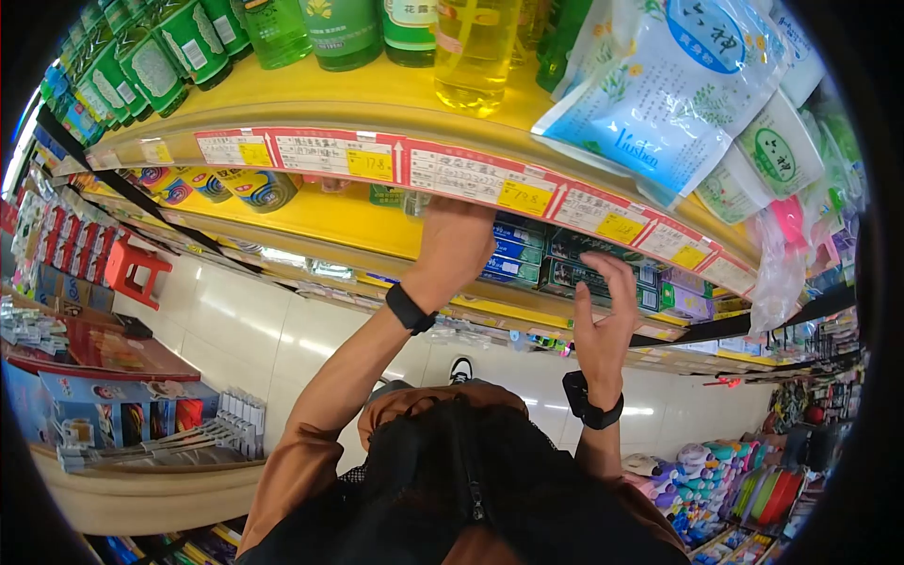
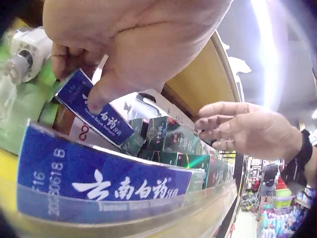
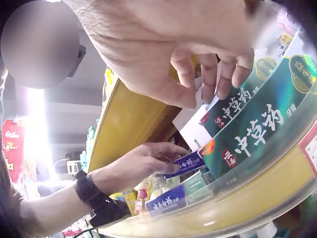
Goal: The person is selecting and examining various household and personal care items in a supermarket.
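Note:
In the left wrist view my left hand pinches a blue toothpaste box, tilted behind another blue box at the shelf's front. The head view has that left hand reaching under the upper shelf, its fingers hidden. My right hand is raised before the lower shelf, fingers loosely bent and holding nothing. In the right wrist view the right hand hangs over green toothpaste boxes; whether its fingertips touch them I cannot tell.
Above, the upper shelf's edge carries price labels, with green bottles and a blue-white pouch on it. Coiled-pattern packs lie at the left of the lower shelf. A red stool stands on the floor.

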{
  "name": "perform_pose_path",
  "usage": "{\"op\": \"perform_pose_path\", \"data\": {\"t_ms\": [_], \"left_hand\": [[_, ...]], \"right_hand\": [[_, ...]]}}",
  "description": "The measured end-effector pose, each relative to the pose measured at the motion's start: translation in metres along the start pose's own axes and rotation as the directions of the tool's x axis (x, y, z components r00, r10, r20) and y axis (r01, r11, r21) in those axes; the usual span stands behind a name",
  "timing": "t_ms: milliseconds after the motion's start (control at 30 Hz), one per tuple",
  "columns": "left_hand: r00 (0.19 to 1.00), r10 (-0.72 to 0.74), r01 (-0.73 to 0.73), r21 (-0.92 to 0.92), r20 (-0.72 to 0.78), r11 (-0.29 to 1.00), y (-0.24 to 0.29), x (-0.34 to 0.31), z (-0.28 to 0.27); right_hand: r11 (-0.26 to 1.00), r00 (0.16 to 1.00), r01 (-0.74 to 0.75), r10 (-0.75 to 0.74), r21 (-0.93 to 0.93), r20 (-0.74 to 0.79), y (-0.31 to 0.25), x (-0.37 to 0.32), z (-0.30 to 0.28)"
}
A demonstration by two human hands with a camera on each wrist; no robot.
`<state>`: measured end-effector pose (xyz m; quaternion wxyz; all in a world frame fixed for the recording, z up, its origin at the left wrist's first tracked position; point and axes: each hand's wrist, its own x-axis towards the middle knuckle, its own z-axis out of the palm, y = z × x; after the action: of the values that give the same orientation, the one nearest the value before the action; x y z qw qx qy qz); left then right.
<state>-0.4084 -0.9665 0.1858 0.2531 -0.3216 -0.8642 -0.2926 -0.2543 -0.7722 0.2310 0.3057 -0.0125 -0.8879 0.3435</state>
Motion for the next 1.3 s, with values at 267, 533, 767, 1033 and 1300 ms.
{"op": "perform_pose_path", "data": {"t_ms": [267,533,767,1033,1300], "left_hand": [[0.991,0.129,-0.129,0.010,0.022,0.992,-0.027,-0.001,0.023],[0.975,0.086,-0.107,-0.092,-0.206,0.990,-0.002,-0.014,-0.035],[0.968,-0.184,0.249,-0.550,0.171,0.797,-0.022,-0.134,-0.090],[0.649,-0.416,0.619,-0.124,0.637,0.775,-0.169,-0.430,-0.061],[-0.085,-0.808,0.942,0.311,0.583,0.125,-0.176,-0.686,-0.100]], "right_hand": [[0.998,0.998,-0.054,0.053,-0.044,-0.021,-0.037,-0.021,0.014],[0.993,0.997,-0.073,0.073,-0.087,-0.009,-0.072,-0.035,0.034],[0.984,0.993,0.027,-0.006,-0.173,0.121,-0.083,-0.025,0.076],[0.926,0.972,0.193,-0.134,-0.325,0.196,-0.035,0.021,0.141],[0.879,0.976,0.194,-0.129,-0.436,0.175,-0.028,0.020,0.154]]}}
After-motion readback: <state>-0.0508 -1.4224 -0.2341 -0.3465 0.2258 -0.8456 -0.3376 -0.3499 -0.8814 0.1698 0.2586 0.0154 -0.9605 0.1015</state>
